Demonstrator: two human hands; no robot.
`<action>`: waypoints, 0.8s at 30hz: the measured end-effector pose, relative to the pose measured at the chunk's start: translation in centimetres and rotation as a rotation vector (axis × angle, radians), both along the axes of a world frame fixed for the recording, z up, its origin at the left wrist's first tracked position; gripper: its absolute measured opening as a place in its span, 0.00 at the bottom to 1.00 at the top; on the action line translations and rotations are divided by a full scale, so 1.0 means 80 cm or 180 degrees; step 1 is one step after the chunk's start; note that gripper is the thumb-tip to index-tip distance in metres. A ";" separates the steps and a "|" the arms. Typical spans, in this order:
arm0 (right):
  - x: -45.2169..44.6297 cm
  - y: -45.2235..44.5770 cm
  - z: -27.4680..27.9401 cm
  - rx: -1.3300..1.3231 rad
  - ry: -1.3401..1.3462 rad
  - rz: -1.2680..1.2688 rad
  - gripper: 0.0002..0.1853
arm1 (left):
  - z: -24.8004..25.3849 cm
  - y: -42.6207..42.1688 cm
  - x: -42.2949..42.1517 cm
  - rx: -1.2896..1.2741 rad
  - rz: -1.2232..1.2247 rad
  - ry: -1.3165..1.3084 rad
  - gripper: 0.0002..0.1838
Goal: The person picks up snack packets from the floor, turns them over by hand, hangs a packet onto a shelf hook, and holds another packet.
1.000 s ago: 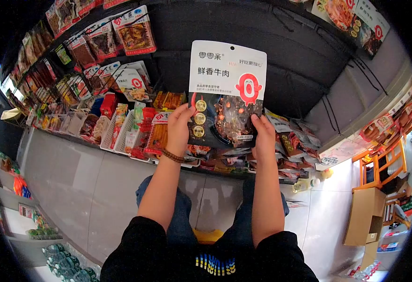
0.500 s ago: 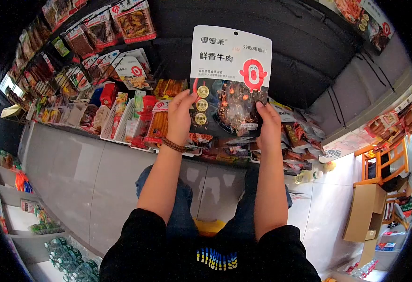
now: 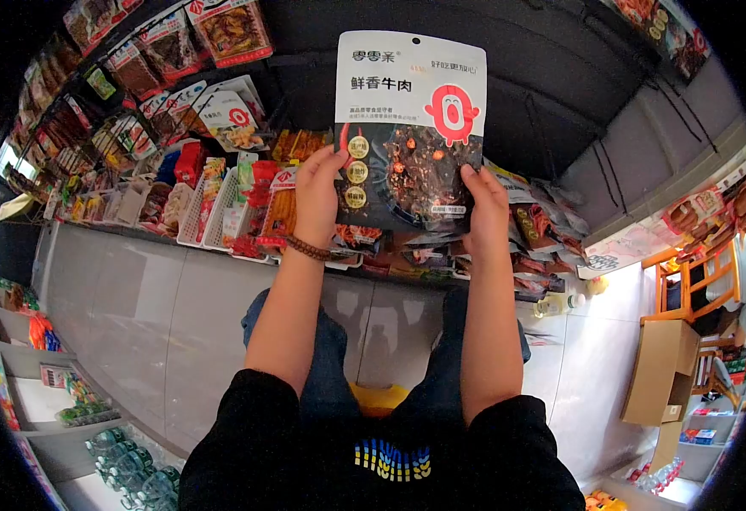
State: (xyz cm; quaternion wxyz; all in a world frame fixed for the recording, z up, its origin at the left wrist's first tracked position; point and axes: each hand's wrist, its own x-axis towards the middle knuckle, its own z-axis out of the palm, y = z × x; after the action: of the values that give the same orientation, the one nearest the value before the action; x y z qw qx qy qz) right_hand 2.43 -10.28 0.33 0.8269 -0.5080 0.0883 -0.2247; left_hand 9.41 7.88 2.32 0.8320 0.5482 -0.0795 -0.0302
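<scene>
A white and black snack pouch (image 3: 407,128) is held up in front of me. It has a red cartoon figure, Chinese lettering and a picture of dark meat pieces on its front. My left hand (image 3: 317,196) grips its left lower edge, thumb on the front. On the right lower edge, my right hand (image 3: 487,209) pinches it the same way; the other fingers are partly hidden behind. The pouch is upright, face towards me, with a round hanging hole at the top. A brown beaded bracelet (image 3: 308,249) circles my left wrist.
Snack packets (image 3: 232,34) hang on the dark rack ahead. White baskets (image 3: 220,209) with packets line the low shelf. More pouches (image 3: 543,230) lie to the right. Bottles (image 3: 134,468) stand lower left. A cardboard box (image 3: 658,375) and wooden chair (image 3: 698,285) are at right.
Both hands have lifted the pouch slightly, shifting it a little to the left. The grip on both edges stays the same.
</scene>
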 end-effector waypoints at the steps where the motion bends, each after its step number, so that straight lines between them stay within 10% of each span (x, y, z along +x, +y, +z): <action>1: -0.001 0.001 0.002 0.0007 0.0008 -0.0002 0.08 | -0.001 -0.001 0.001 -0.0055 0.0048 -0.0050 0.12; 24: 0.008 0.008 0.005 -0.0400 0.0257 -0.0078 0.12 | -0.006 -0.002 0.002 0.0093 -0.0052 -0.0837 0.08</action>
State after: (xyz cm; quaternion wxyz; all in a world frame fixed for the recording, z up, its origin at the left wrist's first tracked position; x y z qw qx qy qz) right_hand 3.10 -9.64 0.74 0.7862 -0.5665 0.1136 -0.2192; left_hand 9.55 7.72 1.81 0.8060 0.5588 -0.1920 0.0339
